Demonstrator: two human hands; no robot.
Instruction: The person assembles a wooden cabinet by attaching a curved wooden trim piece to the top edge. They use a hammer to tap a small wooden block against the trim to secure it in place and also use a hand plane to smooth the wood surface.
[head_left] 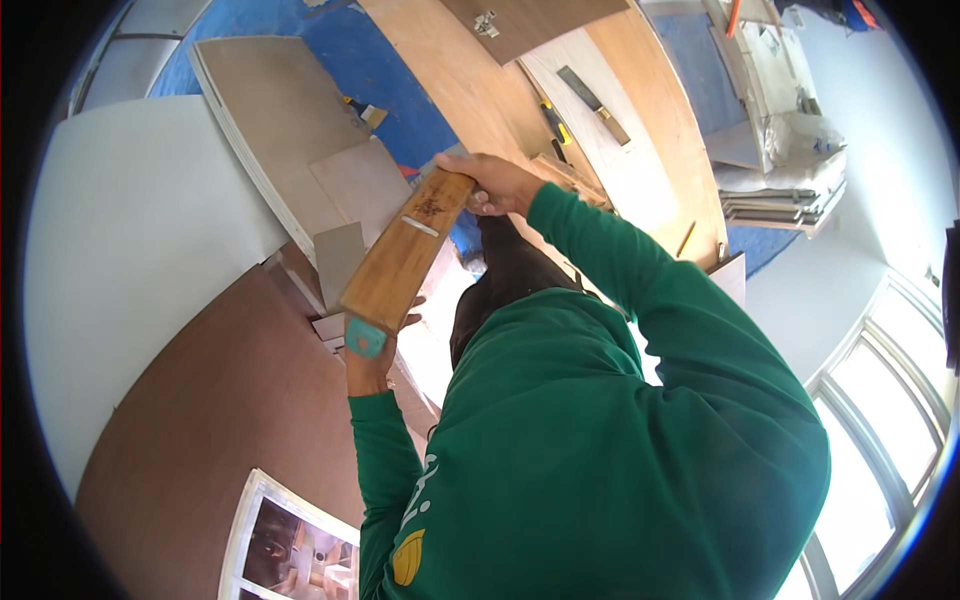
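A long wooden hand plane [408, 255] is held slantwise in front of me, its flat face with a pale slot turned up. My right hand [497, 184] is closed round its far end, thumb on top. Nearer to me, my left hand [383, 358] grips the other end from beneath; its fingertips show past the right edge and the palm is hidden. A teal piece [366, 338] sits against that near end, and I cannot tell whether it belongs to the plane or is worn on the hand.
On the wooden bench [640, 60] at the right lie a dark-bladed tool with a wooden handle [592, 103], a yellow-and-black handled tool [555, 121] and a pencil [686, 238]. Panels [270, 110] and a brush-like tool [368, 112] lie at the left. Blue sheeting [375, 65] covers the floor.
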